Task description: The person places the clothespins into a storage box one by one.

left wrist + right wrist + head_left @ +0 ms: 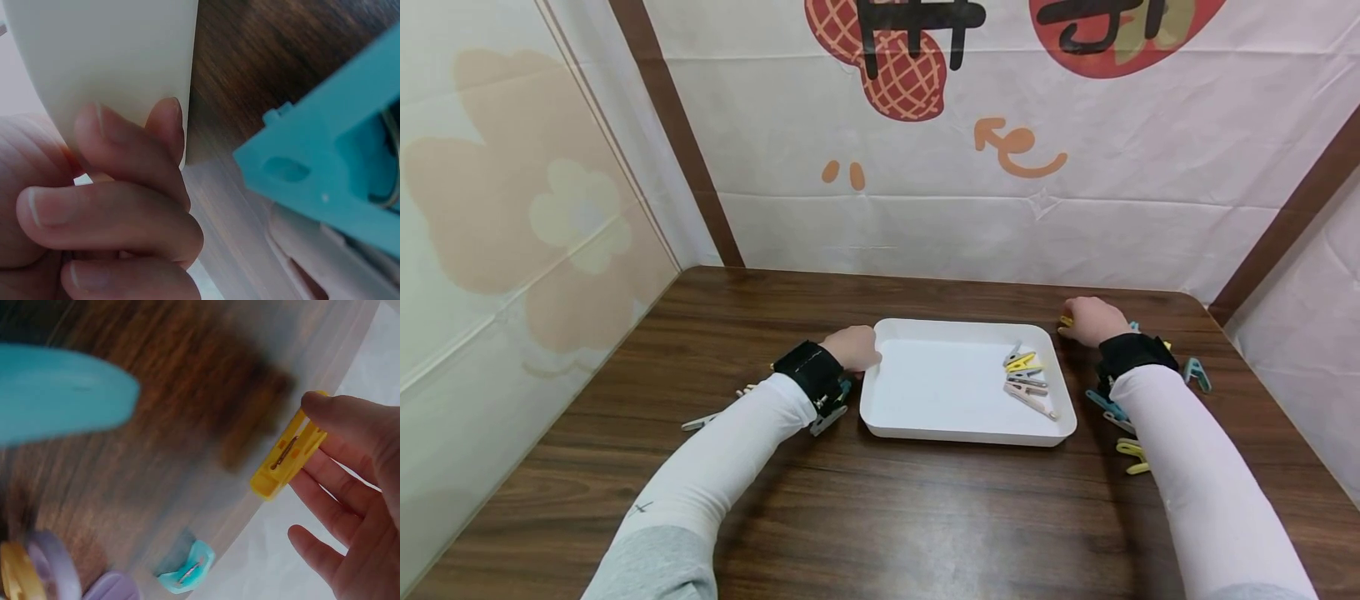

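A shallow white tray (940, 392) lies on the table, its left rim gripped by my left hand (853, 347). The curled fingers (131, 219) show against the tray wall (119, 50) in the left wrist view. Over the table's far right part, my right hand (1093, 321) pinches a yellow clothespin (287, 453) between thumb and fingertips. Inside the tray, along its right side, lie several clothespins, among them a yellow one (1022, 364) and a greyish one (1030, 402). A teal clothespin (331, 150) sits close to my left hand.
More clothespins lie right of the tray, including a yellow one (1133, 454) and teal ones (1197, 375), with purple ones (56, 565) in the right wrist view. Some lie under the left forearm, one grey (700, 422). Printed cloth walls (925, 233) stand behind the wooden table (925, 517).
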Demonstrator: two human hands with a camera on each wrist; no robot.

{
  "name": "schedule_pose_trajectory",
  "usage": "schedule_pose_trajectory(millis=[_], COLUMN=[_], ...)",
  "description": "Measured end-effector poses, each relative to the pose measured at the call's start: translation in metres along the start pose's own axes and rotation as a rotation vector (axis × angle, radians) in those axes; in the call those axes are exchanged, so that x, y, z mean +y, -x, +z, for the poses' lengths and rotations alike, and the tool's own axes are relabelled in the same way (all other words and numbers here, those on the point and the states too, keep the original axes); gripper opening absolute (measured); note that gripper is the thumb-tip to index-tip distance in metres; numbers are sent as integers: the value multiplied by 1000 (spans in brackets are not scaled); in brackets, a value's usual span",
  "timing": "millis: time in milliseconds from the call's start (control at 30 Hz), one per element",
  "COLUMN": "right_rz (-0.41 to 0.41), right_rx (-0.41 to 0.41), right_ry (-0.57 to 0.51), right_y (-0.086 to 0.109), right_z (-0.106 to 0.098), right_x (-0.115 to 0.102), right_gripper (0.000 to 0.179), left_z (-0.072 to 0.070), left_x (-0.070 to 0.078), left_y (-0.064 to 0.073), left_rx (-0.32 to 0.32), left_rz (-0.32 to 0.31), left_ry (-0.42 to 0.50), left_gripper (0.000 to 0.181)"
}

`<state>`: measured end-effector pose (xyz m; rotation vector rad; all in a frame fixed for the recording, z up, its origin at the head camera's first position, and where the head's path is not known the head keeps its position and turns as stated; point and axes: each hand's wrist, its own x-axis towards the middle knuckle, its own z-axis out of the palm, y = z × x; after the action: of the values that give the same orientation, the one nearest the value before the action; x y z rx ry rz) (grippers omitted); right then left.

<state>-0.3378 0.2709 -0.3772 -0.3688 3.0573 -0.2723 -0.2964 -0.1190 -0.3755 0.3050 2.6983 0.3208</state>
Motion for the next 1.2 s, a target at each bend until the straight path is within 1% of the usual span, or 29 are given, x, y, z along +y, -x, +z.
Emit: schedule_pose_trajectory(millis=[133,267,400,533,633,700,867,1067,1200], right_rz=[3,-13,-56,-102,-151,-199,-320,-445,-534], right_rx=[30,75,127,153,168,186,211,181,154], right_ry=[-22,-37,-37,-32,-8,18,68,97,114], right_y=[-2,0,5,13,20,24,34,49,60], right_z=[-5,-17,-32,-44,-49,-50,-47,-41,-35], right_x=[-1,-9,-20,-37,-51,-60,-82,-108,-118], right_gripper=[34,36,35,34,32,31,27,26,27], left_z=[-1,-2,-3,-4,-4,-4,-2,-1,-1], left_x=[2,3,4,5,5,4,3,3,3], left_y=[2,5,7,7,6,5,4,4,3], left_rx=[3,3,3,-1,-6,-8,1,1,4], left_rz=[1,-1,3,10,5,0,4,4,2], left_ry=[-4,-6,-8,-10,-3,-1,1,2,7], left_gripper=[22,22,23,23,23,23,24,24,23])
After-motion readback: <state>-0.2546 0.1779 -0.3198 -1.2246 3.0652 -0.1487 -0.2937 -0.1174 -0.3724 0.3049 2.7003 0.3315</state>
